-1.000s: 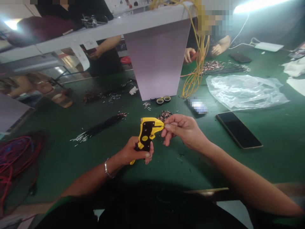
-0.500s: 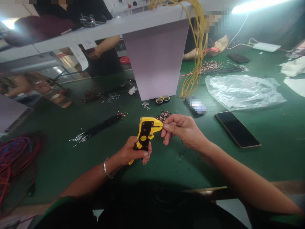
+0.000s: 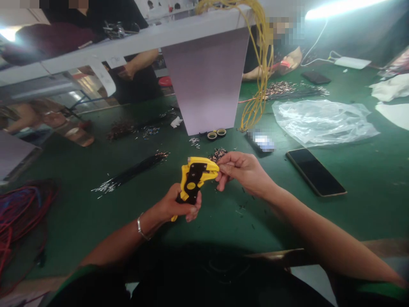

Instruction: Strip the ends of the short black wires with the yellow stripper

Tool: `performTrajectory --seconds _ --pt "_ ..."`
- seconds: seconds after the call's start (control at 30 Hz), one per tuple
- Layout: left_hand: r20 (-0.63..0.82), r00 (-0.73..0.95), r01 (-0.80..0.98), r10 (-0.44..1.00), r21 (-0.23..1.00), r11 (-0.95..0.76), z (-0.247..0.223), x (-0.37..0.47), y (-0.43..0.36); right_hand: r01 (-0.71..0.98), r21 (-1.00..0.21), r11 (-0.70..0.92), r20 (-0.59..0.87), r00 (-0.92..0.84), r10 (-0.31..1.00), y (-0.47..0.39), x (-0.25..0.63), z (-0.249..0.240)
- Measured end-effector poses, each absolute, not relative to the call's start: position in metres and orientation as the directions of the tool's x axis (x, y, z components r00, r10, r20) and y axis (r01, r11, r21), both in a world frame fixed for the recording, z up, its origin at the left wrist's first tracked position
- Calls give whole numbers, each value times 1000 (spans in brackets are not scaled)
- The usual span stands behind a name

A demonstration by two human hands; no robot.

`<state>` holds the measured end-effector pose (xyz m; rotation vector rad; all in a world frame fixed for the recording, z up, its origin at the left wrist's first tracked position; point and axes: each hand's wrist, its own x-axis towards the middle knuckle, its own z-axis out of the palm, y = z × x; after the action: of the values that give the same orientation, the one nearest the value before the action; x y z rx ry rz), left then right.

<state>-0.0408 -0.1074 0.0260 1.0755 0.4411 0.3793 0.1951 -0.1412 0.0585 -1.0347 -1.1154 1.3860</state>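
My left hand [image 3: 183, 204] is wrapped round the handles of a yellow and black wire stripper [image 3: 195, 175], held up over the green table. The jaws of the stripper point right, towards my right hand [image 3: 241, 168]. Thumb and forefinger of that hand are pinched together right at the jaw tips. Whatever lies in the pinch is too small to make out. Just behind the jaws sits a small heap of short dark wires with coppery ends [image 3: 219, 154]. To the left lies a bundle of black wires [image 3: 132, 172] with silvery tips at its near end.
Beyond my hands stand a pale panel [image 3: 207, 85] and two tape rolls [image 3: 216, 134]. Yellow wires [image 3: 260, 76] hang beside the panel. At right lie a phone [image 3: 316, 172] and a clear plastic bag [image 3: 326, 121]; red cables [image 3: 22, 213] coil at left. Co-workers sit across the table.
A yellow lever at the back of the wire stripper now stands out further, and its jaws look closer together. My right hand stays pinched at the jaw tips. The view has shifted slightly.
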Motion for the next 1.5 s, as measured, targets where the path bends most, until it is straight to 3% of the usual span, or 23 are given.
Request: performTrajectory --seconds 0.37,1.0,1.4,1.5 --pt "40 849 -291 527 867 404 29 -36 -98 -195 -981 4 11 -38 999 -143 194 56" --pt "-17 853 -240 521 874 422 21 -34 -98 -64 -998 21 18 51 999 -152 182 61" --pt "-33 851 -192 523 909 369 20 -37 -101 321 -935 151 167 24 986 -161 173 55" --pt "-25 852 -187 523 918 349 20 -37 -101 351 -925 145 159 11 987 -161 173 56"
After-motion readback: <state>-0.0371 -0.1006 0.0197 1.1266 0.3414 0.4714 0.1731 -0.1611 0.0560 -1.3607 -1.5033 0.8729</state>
